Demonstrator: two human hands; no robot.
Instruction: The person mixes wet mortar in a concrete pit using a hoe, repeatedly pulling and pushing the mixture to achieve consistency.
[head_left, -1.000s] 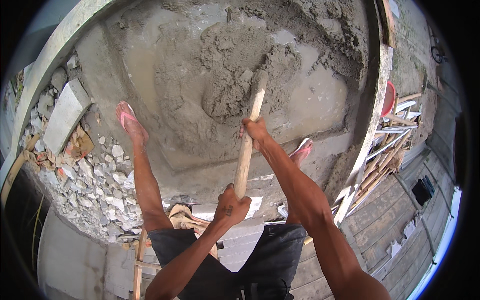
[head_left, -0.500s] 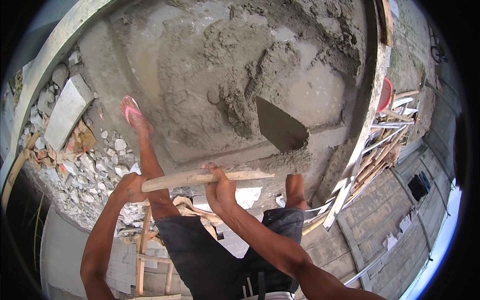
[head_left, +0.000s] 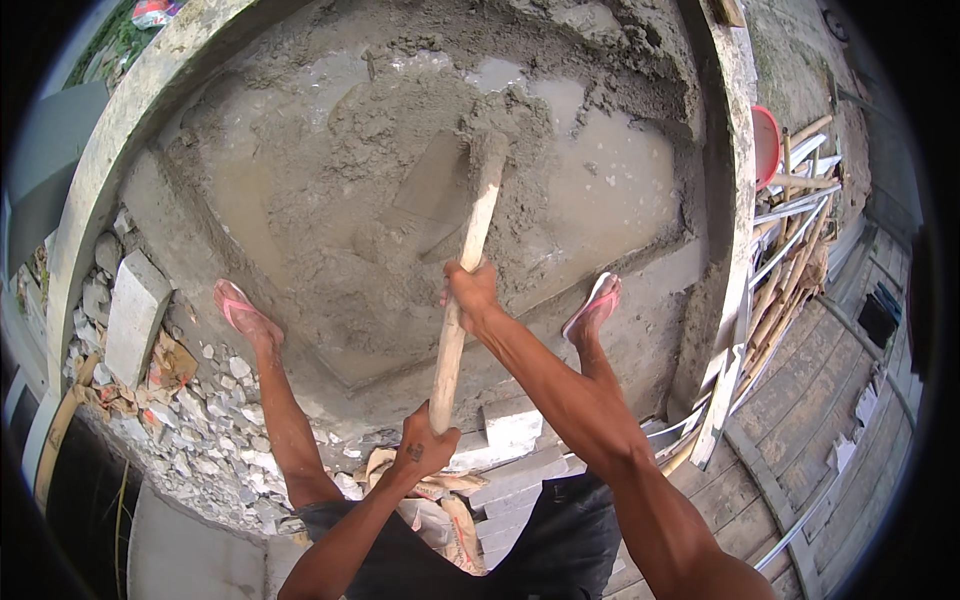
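Observation:
A long-handled hoe (head_left: 481,215) points away from me over the wet grey mortar (head_left: 340,170). Its wooden shaft is pale, and the broad flat blade is smeared with mortar and slightly blurred. My left hand (head_left: 428,445) is closed round the near end of the shaft. Further up, about midway along, my right hand (head_left: 470,292) wraps the same shaft. The blade lies against or just over the mortar in the middle of the pit; I cannot tell how deep it sits. Murky water (head_left: 605,180) pools to the right of the mound, with more at the left.
My feet in pink-strapped flip-flops stand apart on the pit's near edge. White rubble (head_left: 215,430) and a concrete block (head_left: 138,318) lie at left. Low walls (head_left: 735,200) flank the pit. Bamboo, scrap strips and a red basin (head_left: 765,148) are at right; paper sacks (head_left: 455,535) lie below.
The hoe has swung from lying crosswise near my legs to pointing forward, its blade now in the pit's middle. Both hands have moved with it, and my right foot has come into view.

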